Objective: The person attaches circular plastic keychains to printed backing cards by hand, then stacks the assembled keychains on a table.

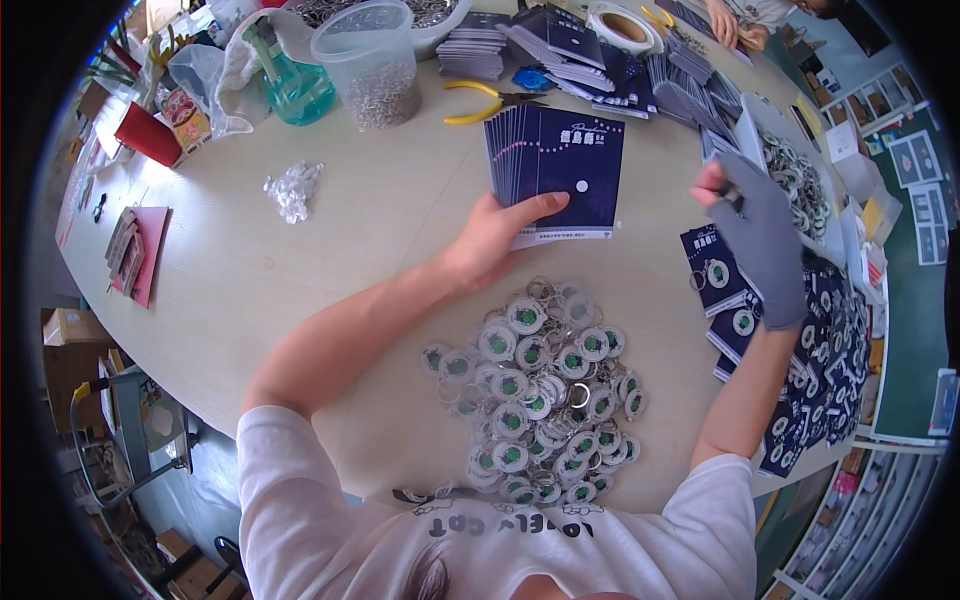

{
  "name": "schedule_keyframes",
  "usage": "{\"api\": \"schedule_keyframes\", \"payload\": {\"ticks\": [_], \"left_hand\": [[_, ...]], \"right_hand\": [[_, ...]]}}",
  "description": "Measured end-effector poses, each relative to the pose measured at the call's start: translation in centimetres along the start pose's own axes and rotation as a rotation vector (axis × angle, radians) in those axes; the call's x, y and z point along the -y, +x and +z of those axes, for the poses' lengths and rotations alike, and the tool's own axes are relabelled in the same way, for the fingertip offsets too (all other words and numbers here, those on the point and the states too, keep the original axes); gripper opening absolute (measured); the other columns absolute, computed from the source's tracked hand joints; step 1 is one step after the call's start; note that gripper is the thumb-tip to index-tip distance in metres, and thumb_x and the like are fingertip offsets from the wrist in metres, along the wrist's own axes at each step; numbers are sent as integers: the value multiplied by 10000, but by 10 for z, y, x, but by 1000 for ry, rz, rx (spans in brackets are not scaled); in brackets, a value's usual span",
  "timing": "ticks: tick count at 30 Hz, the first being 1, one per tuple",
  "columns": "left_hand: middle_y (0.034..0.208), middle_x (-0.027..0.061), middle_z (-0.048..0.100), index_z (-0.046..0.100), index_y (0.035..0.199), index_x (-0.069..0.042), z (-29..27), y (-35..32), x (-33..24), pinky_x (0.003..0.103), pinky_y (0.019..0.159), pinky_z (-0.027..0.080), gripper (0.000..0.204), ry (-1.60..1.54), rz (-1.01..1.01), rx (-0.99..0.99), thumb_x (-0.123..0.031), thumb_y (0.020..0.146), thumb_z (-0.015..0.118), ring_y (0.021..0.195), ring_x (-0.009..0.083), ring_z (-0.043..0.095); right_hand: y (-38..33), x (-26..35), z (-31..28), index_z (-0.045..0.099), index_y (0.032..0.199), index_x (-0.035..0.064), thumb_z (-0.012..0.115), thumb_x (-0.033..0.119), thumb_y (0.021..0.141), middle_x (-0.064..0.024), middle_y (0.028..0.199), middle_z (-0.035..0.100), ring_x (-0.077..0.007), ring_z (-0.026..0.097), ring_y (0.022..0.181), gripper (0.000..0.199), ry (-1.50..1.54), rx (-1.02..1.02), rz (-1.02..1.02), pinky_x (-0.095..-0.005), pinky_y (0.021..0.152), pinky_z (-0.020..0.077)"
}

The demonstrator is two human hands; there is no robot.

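Observation:
My left hand [492, 237] grips a fanned stack of dark blue cards [575, 150], its thumb flat on the front one, which has a small white round hole. My right hand [757, 235], in a grey fingerless glove, is raised at the right with its fingers curled in; what they hold, if anything, is hidden. Below and beside it spreads a heap of blue cards with round key rings attached [835, 325]. In front of my body lies a pile of loose round key rings [540, 390], clear discs with green centres and metal rings.
Behind the cards lie yellow-handled pliers [472, 103], a clear tub of metal rings [375, 95] and a green-blue spray bottle [298, 90]. More card stacks [570, 45] fill the back. A white tray of key rings [748, 125] stands right. Another person's hands [735, 28] work far right.

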State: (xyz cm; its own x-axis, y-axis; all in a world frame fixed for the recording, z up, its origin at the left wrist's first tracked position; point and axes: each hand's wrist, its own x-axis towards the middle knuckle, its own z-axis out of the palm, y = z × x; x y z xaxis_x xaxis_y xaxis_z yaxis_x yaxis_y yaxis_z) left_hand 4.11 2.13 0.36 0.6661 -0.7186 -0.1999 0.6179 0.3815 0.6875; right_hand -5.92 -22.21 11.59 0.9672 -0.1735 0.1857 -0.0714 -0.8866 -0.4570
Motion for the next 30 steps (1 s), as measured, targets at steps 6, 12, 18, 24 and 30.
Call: {"api": "schedule_keyframes", "payload": {"ticks": [6, 12, 18, 24, 30], "left_hand": [[1190, 105, 627, 548, 1252, -23, -2, 2, 6, 402, 945, 524, 406, 29, 19, 1, -79, 882, 705, 1081, 226, 629], [1165, 80, 646, 582, 1227, -36, -4, 1, 10, 373, 930, 517, 371, 171, 73, 14, -84, 881, 711, 1091, 190, 615], [1168, 77, 650, 590, 1221, -36, -7, 0, 9, 372, 926, 518, 354, 171, 49, 50, -74, 886, 698, 1076, 188, 624], [1158, 103, 649, 588, 1197, -16, 0, -1, 3, 381, 920, 536, 317, -35, -26, -42, -69, 895, 671, 1068, 229, 642], [1107, 117, 656, 593, 1161, -1, 0, 7, -3, 405, 927, 543, 283, -109, 52, -155, -85, 900, 659, 1034, 256, 653]], "right_hand": [[14, 44, 62, 608, 862, 72, 716, 152, 821, -56, 820, 622, -250, 620, 787, 140, -30, -98, -461, -387, 705, 482], [17, 36, 74, 596, 858, 84, 713, 165, 825, -41, 799, 592, -238, 604, 782, 147, -48, -64, -475, -375, 692, 479], [16, 34, 76, 545, 864, 87, 696, 157, 842, -58, 794, 541, -255, 573, 771, 167, -112, -53, -526, -383, 680, 469], [13, 33, 57, 541, 956, 51, 636, 96, 872, -92, 871, 599, -282, 603, 809, 135, 83, 16, -366, -383, 712, 486], [9, 2, 45, 604, 1097, 51, 631, 74, 843, -132, 921, 687, -314, 657, 789, 257, -94, -68, -287, -362, 741, 504]]}}
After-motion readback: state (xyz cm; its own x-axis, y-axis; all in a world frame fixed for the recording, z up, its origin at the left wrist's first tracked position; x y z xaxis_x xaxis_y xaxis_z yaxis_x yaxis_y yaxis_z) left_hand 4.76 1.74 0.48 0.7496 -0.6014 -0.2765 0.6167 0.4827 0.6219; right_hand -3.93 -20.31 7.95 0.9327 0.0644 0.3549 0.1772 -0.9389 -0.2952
